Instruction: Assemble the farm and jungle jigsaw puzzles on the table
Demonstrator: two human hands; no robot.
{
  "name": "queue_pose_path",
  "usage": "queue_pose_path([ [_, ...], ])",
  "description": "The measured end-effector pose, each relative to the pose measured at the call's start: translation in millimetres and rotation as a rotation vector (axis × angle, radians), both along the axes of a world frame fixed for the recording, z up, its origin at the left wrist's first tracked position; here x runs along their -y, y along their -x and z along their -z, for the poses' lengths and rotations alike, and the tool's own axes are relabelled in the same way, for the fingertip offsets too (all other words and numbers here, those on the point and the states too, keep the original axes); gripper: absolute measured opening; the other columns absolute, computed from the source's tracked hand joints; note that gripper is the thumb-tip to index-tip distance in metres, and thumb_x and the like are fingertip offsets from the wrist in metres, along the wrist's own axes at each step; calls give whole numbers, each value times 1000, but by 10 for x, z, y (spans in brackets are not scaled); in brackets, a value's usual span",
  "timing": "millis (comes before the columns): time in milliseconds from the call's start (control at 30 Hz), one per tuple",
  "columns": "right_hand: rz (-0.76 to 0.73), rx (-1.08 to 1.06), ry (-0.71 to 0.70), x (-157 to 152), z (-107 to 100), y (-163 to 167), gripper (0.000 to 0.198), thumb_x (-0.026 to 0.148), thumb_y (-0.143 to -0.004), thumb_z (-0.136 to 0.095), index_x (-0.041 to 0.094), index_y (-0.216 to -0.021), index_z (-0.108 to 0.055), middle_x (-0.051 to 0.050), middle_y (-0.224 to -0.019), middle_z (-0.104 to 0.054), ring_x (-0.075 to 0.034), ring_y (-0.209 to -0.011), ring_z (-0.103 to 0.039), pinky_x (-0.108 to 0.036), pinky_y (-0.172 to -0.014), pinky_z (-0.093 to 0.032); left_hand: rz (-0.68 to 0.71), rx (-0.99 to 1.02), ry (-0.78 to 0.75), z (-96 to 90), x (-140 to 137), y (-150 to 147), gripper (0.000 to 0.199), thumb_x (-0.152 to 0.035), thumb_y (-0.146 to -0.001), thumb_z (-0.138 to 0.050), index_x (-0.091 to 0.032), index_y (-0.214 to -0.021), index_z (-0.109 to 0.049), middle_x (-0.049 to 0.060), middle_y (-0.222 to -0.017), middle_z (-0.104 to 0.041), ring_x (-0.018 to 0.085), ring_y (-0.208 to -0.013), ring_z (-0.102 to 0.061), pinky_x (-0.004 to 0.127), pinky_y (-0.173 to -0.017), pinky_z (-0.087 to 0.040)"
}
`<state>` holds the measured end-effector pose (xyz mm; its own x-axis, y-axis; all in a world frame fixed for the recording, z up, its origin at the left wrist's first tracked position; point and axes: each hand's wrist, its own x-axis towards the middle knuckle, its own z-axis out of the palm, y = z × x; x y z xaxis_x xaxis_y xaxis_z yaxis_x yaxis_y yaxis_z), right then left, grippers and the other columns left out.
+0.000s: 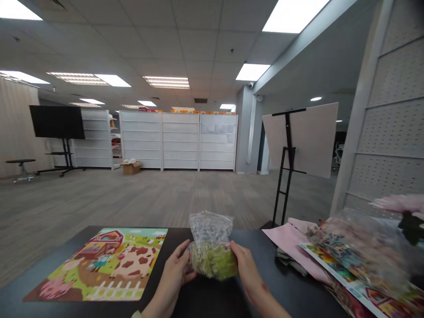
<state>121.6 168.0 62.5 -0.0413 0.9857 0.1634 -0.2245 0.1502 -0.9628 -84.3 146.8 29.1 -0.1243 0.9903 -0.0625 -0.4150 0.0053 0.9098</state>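
Between my two hands is a clear plastic bag [214,260] with yellow-green contents bunched in its lower part; what they are I cannot make out. Its crinkled upper end stands up loose and see-through. My left hand [180,265] grips the bag's left side, thumb on top and fingers curled beneath. On the opposite side, my right hand [244,263] holds the bag's edge, its fingers mostly hidden behind. A farm picture sheet [109,265] with a cow, a pig, a barn and a white fence lies flat to the left of my left hand.
The dark table [265,282] carries a pile at right: pink paper [294,247], a clear bag with multicoloured contents [357,251] and a printed box [331,269]. Pink flowers [400,203] lean in there. Beyond stand an easel [286,176], white shelves [179,141] and a screen [57,121].
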Motion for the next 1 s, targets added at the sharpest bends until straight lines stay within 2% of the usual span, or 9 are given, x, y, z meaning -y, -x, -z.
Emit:
queue_pose_path([
  [167,-100,-88,107,-50,141,75,45,64,-79,-64,20,-82,-74,-6,-74,-74,-24,-70,-68,-33,-66,-52,-185,-250,-220,-378,57,128,54,-62,-69,-82,-18,-99,-72,6,-88,-77,25,-78,-69,28,-61,-53],
  [300,-27,-68,3,-67,130,102,40,60,-74,-74,21,-70,-67,-3,-69,-67,-20,-64,-60,-30,-63,-48,-355,-396,-253,-580,162,218,54,-63,-63,-83,-19,-94,-74,7,-86,-77,27,-75,-67,28,-54,-48],
  [433,48,-23,-117,-19,-4,34,42,61,-76,-74,21,-65,-66,0,-64,-61,-18,-64,-52,-27,-62,-43,-334,-433,-254,-564,201,236,53,-64,-67,-80,-21,-98,-74,8,-91,-77,28,-76,-69,30,-56,-51],
  [500,54,71,-199,52,-76,11,40,58,-80,-72,20,-67,-68,-1,-66,-62,-19,-66,-53,-27,-62,-42,-332,-414,-221,-524,157,232,57,-66,-64,-80,-19,-95,-73,9,-86,-77,28,-75,-69,30,-56,-52],
  [633,180,285,-318,171,-174,-15,41,56,-86,-63,21,-66,-66,-2,-63,-61,-19,-63,-52,-27,-59,-39,-298,-391,-185,-442,48,217,60,-67,-62,-80,-18,-95,-72,8,-81,-77,29,-75,-71,30,-55,-52],
  [733,156,331,-370,153,-189,-60,38,54,-88,-62,22,-68,-67,-2,-68,-65,-20,-67,-55,-29,-64,-42,-272,-357,-170,-416,42,179,66,-70,-56,-81,-17,-94,-69,9,-76,-76,28,-68,-70,31,-55,-53],
  [800,191,348,-380,85,-174,-103,39,56,-88,-60,22,-72,-69,-4,-71,-67,-22,-70,-58,-30,-66,-43,-274,-354,-181,-416,87,138,66,-69,-57,-82,-16,-94,-69,9,-77,-76,27,-67,-70,30,-55,-53],
  [900,281,346,-329,-17,-131,-137,45,62,-87,-58,21,-70,-67,-5,-67,-66,-23,-67,-57,-30,-62,-42,-252,-364,-228,-414,153,91,58,-63,-69,-79,-19,-105,-70,10,-92,-78,29,-81,-72,29,-55,-53],
  [1000,248,356,-346,-31,-89,-108,45,61,-89,-57,21,-74,-69,-7,-74,-69,-23,-71,-60,-30,-67,-46,-266,-347,-222,-374,121,120,54,-60,-70,-78,-18,-103,-69,9,-91,-78,30,-82,-73,29,-57,-55],
])
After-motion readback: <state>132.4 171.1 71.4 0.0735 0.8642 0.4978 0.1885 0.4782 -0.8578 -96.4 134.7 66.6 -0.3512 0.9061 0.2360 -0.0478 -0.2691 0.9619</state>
